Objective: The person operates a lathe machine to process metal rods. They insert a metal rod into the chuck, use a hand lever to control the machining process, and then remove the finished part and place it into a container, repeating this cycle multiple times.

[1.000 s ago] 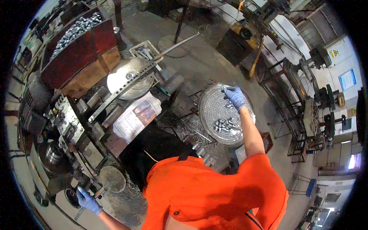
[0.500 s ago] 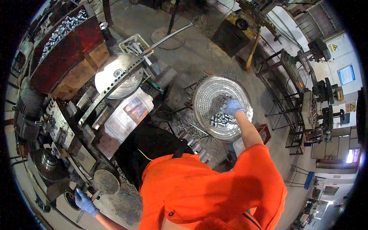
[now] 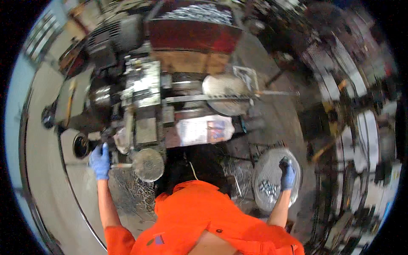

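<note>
My left hand, in a blue glove, is at the left beside the machine. Its fingers look stretched out, close to a dark knob-like part; blur hides whether they touch. A thin rod runs from a round, dusty disc to behind this hand. On the right, my gloved right hand is over a round perforated metal tray. Its fingers are closed, dark at the tips, and what they hold is too smeared to make out. Small shiny metal parts lie in the tray beside it.
A red bin of metal parts stands at the back. Before it are a slotted metal bar, a round metal plate and a printed white bag. Metal scraps litter the floor; blurred racks stand far right.
My view has swung left, so the machine now lies ahead. The right hand remains over the tray, drawn toward its right side. The left hand stays by the machine, its fingers pointing more upward.
</note>
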`<state>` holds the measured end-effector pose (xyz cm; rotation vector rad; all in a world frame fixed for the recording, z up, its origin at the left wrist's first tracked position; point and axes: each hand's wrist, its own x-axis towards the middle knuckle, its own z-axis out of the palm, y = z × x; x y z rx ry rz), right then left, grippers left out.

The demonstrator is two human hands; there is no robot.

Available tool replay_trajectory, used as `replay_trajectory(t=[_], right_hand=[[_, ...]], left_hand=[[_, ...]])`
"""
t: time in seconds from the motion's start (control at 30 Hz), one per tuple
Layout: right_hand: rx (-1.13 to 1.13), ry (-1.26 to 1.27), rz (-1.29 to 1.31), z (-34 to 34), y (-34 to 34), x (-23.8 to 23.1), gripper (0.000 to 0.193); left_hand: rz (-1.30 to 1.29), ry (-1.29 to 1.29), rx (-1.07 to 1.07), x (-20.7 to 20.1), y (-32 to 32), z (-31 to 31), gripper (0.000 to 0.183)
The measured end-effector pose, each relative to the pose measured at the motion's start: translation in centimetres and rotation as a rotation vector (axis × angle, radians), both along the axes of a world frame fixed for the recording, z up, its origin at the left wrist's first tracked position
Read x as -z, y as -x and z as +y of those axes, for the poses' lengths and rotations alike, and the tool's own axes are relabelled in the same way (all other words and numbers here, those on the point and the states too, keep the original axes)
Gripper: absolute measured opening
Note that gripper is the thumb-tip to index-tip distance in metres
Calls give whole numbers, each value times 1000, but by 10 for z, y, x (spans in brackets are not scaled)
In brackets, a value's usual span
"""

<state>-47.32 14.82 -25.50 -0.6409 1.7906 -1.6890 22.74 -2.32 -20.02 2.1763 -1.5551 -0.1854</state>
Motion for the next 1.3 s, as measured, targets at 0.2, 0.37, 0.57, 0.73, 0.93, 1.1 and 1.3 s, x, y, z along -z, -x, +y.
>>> replay_trajectory(t=[0.2,0.37,0.57,0.73,0.93,1.1,1.3], right_hand=[[-504,28,370,-140,-132,-79,27],[-1077,302,730,-228,-294,-192,18],[-1290,608,1394,-311,-449,-221,37],[-1363,158,1749,-346,-518,-210,51],[-1346,-24,1597,-369,-535,-193,61],[-1292,-64,1129,-383,-532,-187,59],[-1296,-156,950,-391,-540,-192,61]], left_hand=[[102,55,118,-23,-24,2,27],[147,457,67,-82,-74,51,25],[-445,315,-211,-102,-144,162,25],[-391,178,-302,-44,-159,235,25],[537,295,-459,-19,-136,226,32],[484,280,-481,-19,-137,224,31],[239,143,-474,-19,-144,232,31]])
